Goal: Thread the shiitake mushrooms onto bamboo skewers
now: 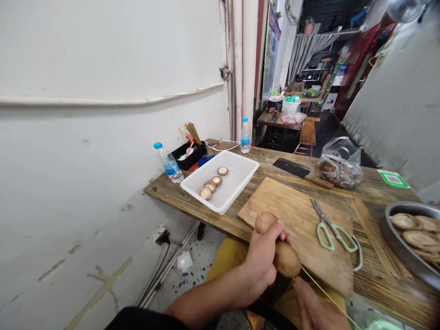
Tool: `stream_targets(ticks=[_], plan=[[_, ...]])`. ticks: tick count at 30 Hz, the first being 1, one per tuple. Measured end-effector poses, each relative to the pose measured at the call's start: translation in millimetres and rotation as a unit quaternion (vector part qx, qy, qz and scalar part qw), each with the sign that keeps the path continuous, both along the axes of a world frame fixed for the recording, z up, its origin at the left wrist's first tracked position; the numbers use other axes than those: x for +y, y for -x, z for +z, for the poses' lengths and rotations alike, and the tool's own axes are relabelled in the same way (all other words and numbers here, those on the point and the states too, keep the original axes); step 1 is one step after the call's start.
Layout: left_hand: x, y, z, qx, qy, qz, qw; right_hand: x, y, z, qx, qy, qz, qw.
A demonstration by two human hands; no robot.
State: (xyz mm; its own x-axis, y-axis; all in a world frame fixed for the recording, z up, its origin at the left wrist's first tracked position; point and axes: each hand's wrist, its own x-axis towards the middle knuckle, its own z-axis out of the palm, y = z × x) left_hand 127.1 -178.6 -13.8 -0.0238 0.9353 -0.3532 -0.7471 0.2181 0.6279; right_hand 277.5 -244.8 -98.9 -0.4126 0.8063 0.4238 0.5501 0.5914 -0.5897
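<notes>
My left hand (263, 254) is closed around two brown mushrooms (287, 259) threaded on a thin bamboo skewer (323, 293), just at the near edge of a wooden cutting board (292, 215). The skewer's tip pokes out beyond the upper mushroom (264, 222). My right hand (314, 307) sits low at the bottom of the view and pinches the skewer's long free end.
A white tray (237, 176) holds several skewered mushrooms (213, 183). Green-handled scissors (332, 227) lie on the board. A metal bowl (400, 243) of mushrooms, loose skewers (374, 233), a cleaver (292, 168), a plastic bag (340, 165) and two water bottles (169, 162) stand around.
</notes>
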Motion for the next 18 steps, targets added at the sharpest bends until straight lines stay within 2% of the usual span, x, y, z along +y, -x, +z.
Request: stream_targets(ticks=[2, 4, 6, 7, 8, 10, 11, 12, 13, 14, 15, 16, 17, 18], plan=[[2.3, -1.0, -4.0, 0.008, 0.015, 0.013, 1.000, 3.3, -6.1, -5.3, -0.071, -0.067, 0.025, 0.995], [3.9, -1.0, -6.0, 0.019, 0.022, 0.021, 0.999, 3.7, -2.6, -1.2, -0.049, -0.049, 0.019, 0.997], [4.6, -0.2, -5.8, 0.020, 0.027, 0.019, 0.999, 1.3, 8.4, 9.5, 0.047, 0.059, -0.007, 0.997], [4.7, 0.3, -5.1, 0.017, 0.027, 0.014, 0.999, -0.7, 15.0, 15.6, 0.110, 0.152, -0.017, 0.982], [4.5, 0.7, -4.2, 0.013, 0.026, 0.009, 1.000, -2.9, 21.2, 21.2, 0.174, 0.264, -0.019, 0.949], [3.9, 1.2, -3.0, 0.004, 0.024, 0.002, 1.000, -6.7, 30.3, 28.7, 0.281, 0.462, -0.009, 0.841], [3.5, 1.1, -2.9, 0.001, 0.024, -0.001, 1.000, -7.9, 32.4, 29.9, 0.309, 0.517, -0.003, 0.798], [3.2, 0.7, -3.3, -0.005, 0.025, -0.002, 1.000, -8.6, 32.7, 29.6, 0.316, 0.528, -0.006, 0.788], [2.9, 0.2, -4.2, -0.009, 0.028, -0.003, 1.000, -8.5, 31.4, 28.1, 0.300, 0.493, -0.014, 0.817], [2.9, -0.4, -5.4, -0.011, 0.034, -0.005, 0.999, -7.9, 28.8, 25.6, 0.262, 0.413, -0.025, 0.872], [3.1, -1.0, -6.8, -0.014, 0.043, -0.007, 0.999, -6.9, 25.3, 22.8, 0.207, 0.299, -0.037, 0.931], [3.6, -1.4, -8.1, -0.017, 0.052, -0.010, 0.998, -5.7, 21.1, 20.1, 0.144, 0.167, -0.045, 0.974], [4.6, -1.4, -9.2, -0.020, 0.060, -0.010, 0.998, -4.8, 16.8, 17.8, 0.080, 0.039, -0.046, 0.995], [6.1, -0.9, -9.9, -0.020, 0.067, -0.006, 0.998, -4.2, 12.7, 16.1, 0.017, -0.061, -0.038, 0.997]])
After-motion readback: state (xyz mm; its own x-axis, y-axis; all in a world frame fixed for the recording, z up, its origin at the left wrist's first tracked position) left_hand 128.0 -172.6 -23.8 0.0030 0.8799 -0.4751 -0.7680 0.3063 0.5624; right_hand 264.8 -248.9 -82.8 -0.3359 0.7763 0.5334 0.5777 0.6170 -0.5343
